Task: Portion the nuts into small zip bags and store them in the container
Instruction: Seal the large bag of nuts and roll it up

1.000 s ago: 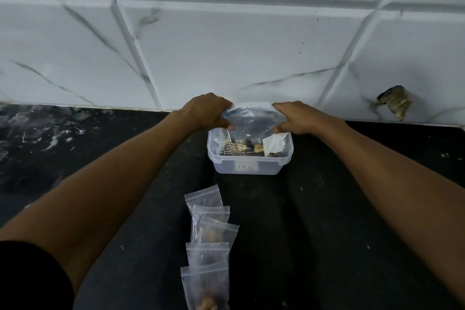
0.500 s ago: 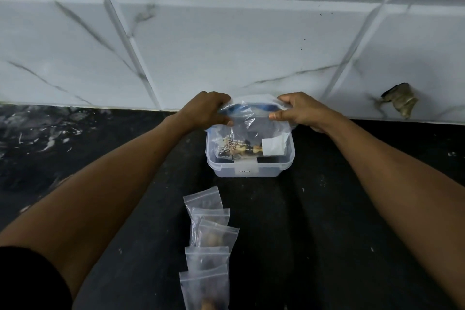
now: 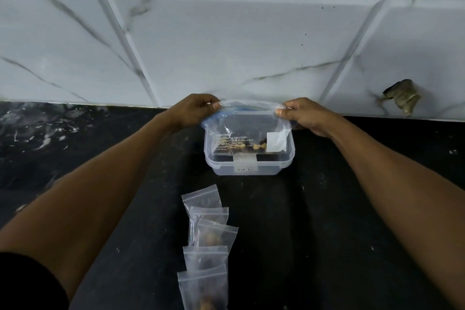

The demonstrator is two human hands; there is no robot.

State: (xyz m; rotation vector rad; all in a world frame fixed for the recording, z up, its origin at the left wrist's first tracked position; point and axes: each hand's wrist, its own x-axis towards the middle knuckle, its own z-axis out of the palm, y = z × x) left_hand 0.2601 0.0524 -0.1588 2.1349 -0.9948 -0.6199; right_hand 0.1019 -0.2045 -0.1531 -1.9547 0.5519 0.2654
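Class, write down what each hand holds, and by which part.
Both hands pinch the large bag: left hand its top left corner, right hand its top right corner.

— What do my arms look like from the head view?

— I have both reaching forward and converging toward the far middle, forearms bare. A dark sleeve (image 3: 27,282) covers my left upper arm at the near left corner.

— And the hands?

— My left hand (image 3: 193,111) is knuckles up, thumb and fingertips pinching the left top corner of the large zip bag (image 3: 241,131). My right hand (image 3: 302,114) mirrors it, pinching the right top corner, fingers curled under. The hands sit level with each other, apart, the bag's top edge stretched between them.
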